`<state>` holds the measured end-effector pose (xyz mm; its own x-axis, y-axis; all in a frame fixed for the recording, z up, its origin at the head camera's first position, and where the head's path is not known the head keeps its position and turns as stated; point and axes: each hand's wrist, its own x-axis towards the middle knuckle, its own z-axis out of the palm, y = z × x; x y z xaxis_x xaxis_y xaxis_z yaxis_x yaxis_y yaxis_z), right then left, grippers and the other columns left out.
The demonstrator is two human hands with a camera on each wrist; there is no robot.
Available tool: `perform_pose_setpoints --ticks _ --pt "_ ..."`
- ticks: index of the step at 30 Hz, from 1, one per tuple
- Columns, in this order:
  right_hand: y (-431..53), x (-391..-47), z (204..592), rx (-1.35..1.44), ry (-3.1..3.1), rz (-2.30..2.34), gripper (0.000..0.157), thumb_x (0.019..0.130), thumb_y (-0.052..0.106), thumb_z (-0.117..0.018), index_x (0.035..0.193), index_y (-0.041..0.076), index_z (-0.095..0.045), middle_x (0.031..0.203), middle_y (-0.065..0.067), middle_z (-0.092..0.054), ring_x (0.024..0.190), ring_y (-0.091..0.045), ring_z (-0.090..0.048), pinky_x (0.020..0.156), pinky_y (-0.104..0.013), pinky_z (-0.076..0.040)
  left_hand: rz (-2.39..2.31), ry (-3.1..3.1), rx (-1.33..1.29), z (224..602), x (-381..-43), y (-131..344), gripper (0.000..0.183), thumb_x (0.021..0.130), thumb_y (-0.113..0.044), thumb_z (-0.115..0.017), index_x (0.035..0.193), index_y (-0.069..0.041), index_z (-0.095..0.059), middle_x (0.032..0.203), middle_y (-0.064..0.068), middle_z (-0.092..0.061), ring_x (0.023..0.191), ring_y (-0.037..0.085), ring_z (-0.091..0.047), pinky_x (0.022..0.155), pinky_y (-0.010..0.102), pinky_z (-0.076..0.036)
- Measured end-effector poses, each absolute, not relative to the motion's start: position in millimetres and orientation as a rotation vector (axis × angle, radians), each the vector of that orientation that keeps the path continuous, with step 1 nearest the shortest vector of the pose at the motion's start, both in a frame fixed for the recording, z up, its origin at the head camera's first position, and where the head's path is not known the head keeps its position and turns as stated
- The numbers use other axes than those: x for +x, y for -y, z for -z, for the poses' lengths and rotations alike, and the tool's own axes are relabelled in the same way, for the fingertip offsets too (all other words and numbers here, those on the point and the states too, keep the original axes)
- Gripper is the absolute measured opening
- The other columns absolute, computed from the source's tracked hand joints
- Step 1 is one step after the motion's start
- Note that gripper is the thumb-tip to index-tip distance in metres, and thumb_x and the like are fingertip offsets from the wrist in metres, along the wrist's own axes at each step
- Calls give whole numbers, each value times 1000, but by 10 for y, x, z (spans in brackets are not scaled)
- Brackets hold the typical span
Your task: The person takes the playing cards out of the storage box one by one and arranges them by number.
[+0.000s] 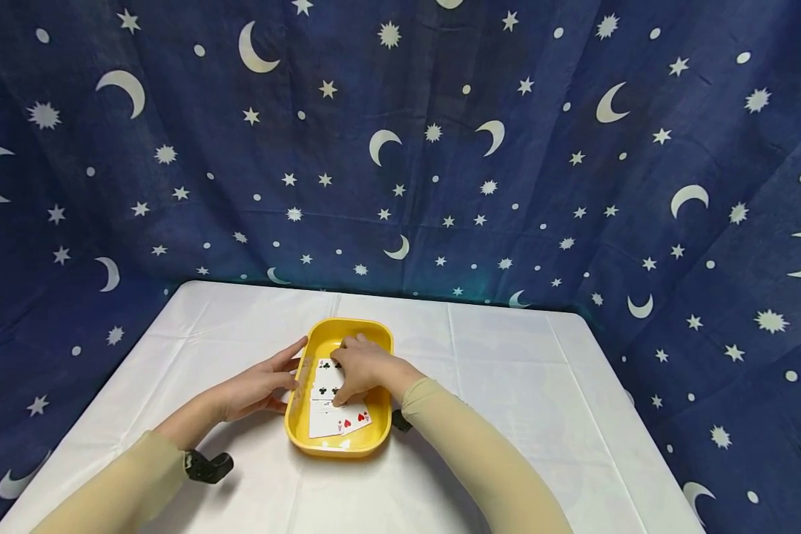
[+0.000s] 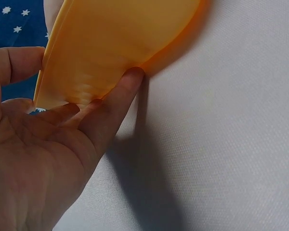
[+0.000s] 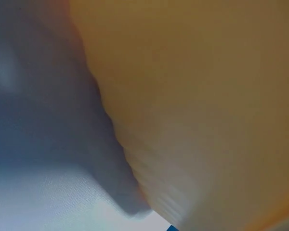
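A yellow tray [image 1: 342,451] on the table holds several playing cards. A clubs card [image 1: 322,378] lies toward the tray's middle, and hearts cards [image 1: 323,421] overlap below it. My right hand [image 1: 367,368] reaches over the tray's right rim, its thumb and fingers at opposite edges of the clubs card and partly covering it. My left hand [image 1: 260,386] rests along the outside of the tray's left wall. In the left wrist view, extended fingertips [image 2: 131,78] touch the tray's outer side [image 2: 115,38]. The right wrist view shows mostly the blurred tray wall [image 3: 197,96], with no fingers visible.
A white cloth [image 1: 507,393] covers the table. Behind and beside it hangs a dark blue curtain [image 1: 347,96] with moons and stars. A black device [image 1: 208,467] is worn at the left wrist, and another [image 1: 400,421] shows partly near the right.
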<state>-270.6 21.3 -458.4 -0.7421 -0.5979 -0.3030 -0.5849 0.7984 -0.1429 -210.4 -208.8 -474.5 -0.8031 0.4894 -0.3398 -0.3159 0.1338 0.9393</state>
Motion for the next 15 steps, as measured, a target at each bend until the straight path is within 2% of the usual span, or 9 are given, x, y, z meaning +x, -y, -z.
perform_pose_setpoints --ticks 6,15 --pt "-218 -2708 4582 -921 -2660 80 80 72 56 -88 141 26 -60 129 4 -52 116 -17 -42 102 -31 -41 -1737 -1826 156 4739 -2098 2087 90 96 -6 -54 166 -33 -2 168 24 -8 126 37 -53 92 49 -55" --pt "-214 -2743 4622 -887 -2654 61 92 70 58 -88 149 26 -53 136 2 -48 119 -17 -40 105 -31 -39 -1735 -1826 167 4745 -2100 2085 91 96 -6 -54 166 -31 -1 168 24 -8 127 38 -52 92 50 -55"
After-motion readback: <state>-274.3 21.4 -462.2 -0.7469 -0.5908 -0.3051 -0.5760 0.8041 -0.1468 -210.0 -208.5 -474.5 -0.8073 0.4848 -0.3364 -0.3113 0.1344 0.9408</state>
